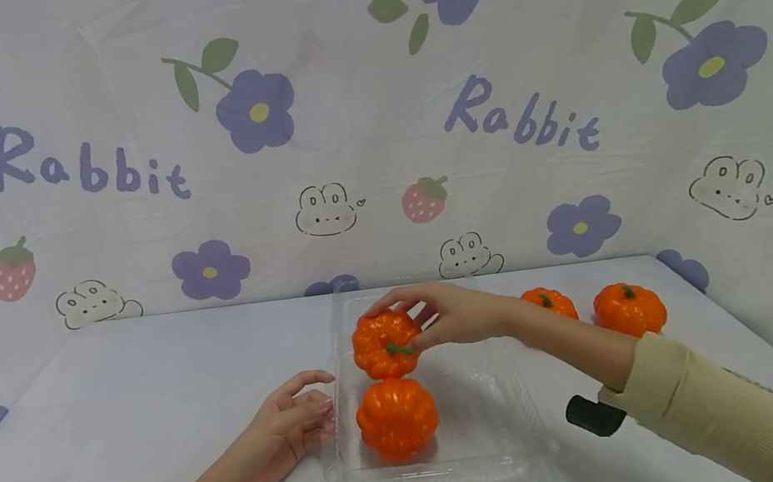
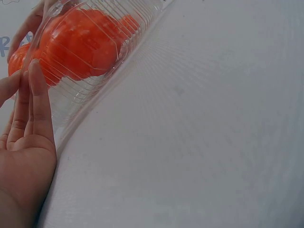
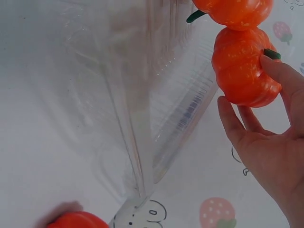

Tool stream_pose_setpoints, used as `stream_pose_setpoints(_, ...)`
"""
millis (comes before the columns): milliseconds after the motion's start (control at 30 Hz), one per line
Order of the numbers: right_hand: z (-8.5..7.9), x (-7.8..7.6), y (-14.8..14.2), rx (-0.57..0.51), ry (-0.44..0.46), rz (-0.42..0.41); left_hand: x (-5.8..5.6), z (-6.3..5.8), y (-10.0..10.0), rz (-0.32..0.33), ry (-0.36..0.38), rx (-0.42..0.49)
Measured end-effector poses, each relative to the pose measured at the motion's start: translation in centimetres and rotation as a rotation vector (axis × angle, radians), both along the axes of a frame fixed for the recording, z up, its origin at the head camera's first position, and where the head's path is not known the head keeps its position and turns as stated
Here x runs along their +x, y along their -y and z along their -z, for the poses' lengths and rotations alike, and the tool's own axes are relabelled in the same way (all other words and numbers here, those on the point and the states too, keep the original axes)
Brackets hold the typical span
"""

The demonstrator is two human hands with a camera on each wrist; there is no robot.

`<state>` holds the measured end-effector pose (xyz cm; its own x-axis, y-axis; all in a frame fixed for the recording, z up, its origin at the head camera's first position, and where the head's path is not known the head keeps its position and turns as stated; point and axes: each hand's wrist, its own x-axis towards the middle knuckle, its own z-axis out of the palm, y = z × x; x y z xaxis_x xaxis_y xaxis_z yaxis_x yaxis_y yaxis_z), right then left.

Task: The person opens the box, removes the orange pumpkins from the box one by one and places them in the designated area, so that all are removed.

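White counter [image 1: 186,365] carries clear rectangular plastic tray [image 1: 476,404], apparently pinched steady by left fingers [image 2: 41,102]; right fingers [image 3: 231,121] grip ribbed orange pumpkin [image 3: 242,66].

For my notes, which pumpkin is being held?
The rear left pumpkin, behind the front pumpkin in the clear tray: the right hand grips it. The front one and two rightmost pumpkins aren't held.

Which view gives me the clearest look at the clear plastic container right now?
The head view: it shows most of the clear plastic container from above, though the right hand hides part of its far end. The left wrist view shows only a ribbed side beside the left hand; the right wrist view, one corner and nearby walls, close up.
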<state>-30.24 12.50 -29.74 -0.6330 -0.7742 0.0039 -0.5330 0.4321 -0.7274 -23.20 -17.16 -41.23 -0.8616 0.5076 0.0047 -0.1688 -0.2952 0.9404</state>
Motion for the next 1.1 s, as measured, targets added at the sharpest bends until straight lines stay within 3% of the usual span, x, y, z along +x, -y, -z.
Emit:
stream_pose_setpoints(300,0.3,0.0,-0.3,-0.033,-0.005,0.014,0.0,0.1,0.0,-0.005,0.003,-0.001)
stream_pose_setpoints(667,-0.1,0.4,-1.2,-0.048,0.041,0.098,0.0,0.2,0.0,-0.006,0.002,0.000)
stream_pose_setpoints(1100,0.5,0.1,-2.6,-0.135,0.074,0.046,0.0,0.2,-0.1,-0.007,-0.001,0.011)
